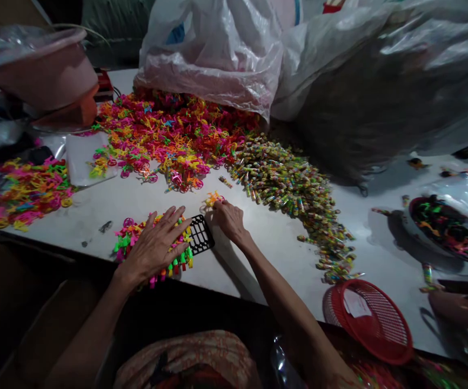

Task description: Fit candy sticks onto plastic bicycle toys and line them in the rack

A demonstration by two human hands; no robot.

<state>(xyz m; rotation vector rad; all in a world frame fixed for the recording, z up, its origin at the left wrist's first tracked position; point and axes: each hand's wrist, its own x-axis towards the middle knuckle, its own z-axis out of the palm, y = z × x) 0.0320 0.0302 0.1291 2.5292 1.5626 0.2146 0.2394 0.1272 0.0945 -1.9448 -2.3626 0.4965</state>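
Observation:
My left hand [155, 246] lies flat with fingers spread on a row of bright plastic toy pieces [174, 263] set in a black grid rack [200, 234] near the table's front edge. My right hand [228, 219] rests just right of the rack, fingers curled on a small yellow-orange plastic piece [213, 199]. Behind them spreads a big heap of pink, orange and yellow plastic pieces [169, 135]. To the right runs a band of small multicoloured tubes [294, 189].
Clear plastic bags [234, 48] lie at the back on the white table [266, 243]. A second pile of coloured pieces [31, 189] lies at left near a pink basin [43, 70]. A red basket [374, 321] sits at front right, a filled bowl [447, 227] beyond it.

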